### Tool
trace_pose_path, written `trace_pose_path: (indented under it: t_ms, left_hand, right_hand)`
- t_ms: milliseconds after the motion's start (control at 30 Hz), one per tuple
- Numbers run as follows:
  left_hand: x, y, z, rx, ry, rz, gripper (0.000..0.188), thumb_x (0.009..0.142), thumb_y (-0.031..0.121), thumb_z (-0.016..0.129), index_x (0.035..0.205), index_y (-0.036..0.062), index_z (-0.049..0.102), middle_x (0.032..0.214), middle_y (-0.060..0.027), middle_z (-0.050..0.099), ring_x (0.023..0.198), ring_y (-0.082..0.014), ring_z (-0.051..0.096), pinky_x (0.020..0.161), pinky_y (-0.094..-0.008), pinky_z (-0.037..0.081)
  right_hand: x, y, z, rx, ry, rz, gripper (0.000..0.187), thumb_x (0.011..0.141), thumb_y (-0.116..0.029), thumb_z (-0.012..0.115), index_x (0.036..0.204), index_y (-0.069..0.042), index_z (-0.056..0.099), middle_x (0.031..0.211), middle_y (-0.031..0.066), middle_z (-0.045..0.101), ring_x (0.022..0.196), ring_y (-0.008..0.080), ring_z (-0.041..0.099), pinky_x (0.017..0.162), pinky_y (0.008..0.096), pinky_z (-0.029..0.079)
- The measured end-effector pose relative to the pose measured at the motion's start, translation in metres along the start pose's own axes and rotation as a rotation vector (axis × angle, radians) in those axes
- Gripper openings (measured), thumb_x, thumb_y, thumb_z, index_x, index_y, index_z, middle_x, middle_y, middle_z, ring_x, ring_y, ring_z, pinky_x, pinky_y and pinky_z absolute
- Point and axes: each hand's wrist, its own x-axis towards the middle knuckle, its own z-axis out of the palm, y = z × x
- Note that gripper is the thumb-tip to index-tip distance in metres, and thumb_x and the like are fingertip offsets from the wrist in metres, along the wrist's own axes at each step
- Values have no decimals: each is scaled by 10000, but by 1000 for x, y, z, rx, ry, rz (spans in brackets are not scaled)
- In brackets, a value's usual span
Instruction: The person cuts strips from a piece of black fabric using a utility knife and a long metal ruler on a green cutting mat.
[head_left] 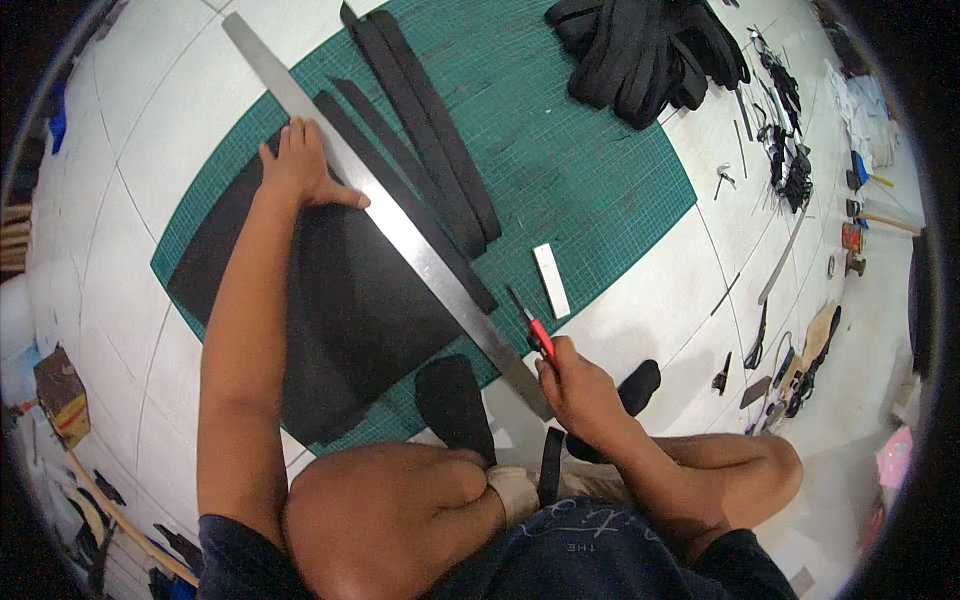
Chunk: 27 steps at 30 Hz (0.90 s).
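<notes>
My left hand lies with fingers spread over the upper part of a long metal ruler, pressing it onto black fabric. The ruler runs slantwise from the upper left down toward my right hand. Fingers of my right hand are wrapped round a red utility knife, its blade pointing up and left, just right of the ruler. A narrow strip of the black fabric shows along the ruler's right side. Beneath everything is a green cutting mat.
Black strips lie right of the ruler. A small white bar rests near the mat's edge. Black bundled straps sit at the far right of the mat. Scraps and a brown-handled tool lie on the white tiled floor.
</notes>
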Motion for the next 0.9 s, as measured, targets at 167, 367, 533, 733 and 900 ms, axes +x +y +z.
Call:
trace_pose_path:
  t_ms: [167, 367, 533, 733, 900]
  left_hand:
    - [31, -15, -10, -266, 121, -74, 942, 760, 607, 722, 1422, -17, 479, 1424, -224, 507, 1339, -370, 494, 1111, -586, 359]
    - [79, -14, -1, -66, 316, -42, 454, 909, 385, 641, 1254, 90, 652, 1252, -178, 623, 1148, -362, 622, 955, -512, 503]
    - [97, -33, -8, -501, 226, 1, 380, 850, 348, 748, 1108, 76, 681, 1224, -175, 639, 1140, -377, 614, 961, -480, 494]
    - [117, -27, 0, -553, 565, 12, 489, 838, 390, 761, 1203, 86, 646, 1223, -196, 638, 1176, -391, 599, 994, -459, 477]
    - [71, -23, 16, -546, 740, -154, 558, 856, 404, 735, 1267, 46, 615, 1226, -205, 631, 1178, -388, 597, 1009, -462, 472]
  right_hand:
    - [14, 20, 11, 302, 146, 78, 261, 1032, -262, 536, 1098, -20, 462, 770, 244, 611, 728, 466, 619, 651, 511, 460]
    - [4, 46, 40, 336, 65, 89, 270, 1030, -263, 540, 1159, -36, 471, 857, 256, 638, 835, 454, 649, 715, 503, 481]
    - [2, 47, 45, 352, 43, 120, 290, 1029, -270, 543, 1185, -37, 467, 847, 253, 638, 809, 455, 652, 705, 506, 481]
    - [7, 51, 53, 398, 46, 76, 350, 992, -276, 619, 1190, -27, 474, 829, 227, 641, 747, 423, 649, 673, 488, 488]
    - [20, 43, 64, 358, 139, -6, 442, 910, -278, 742, 1150, -13, 483, 836, 196, 630, 731, 387, 636, 675, 465, 495]
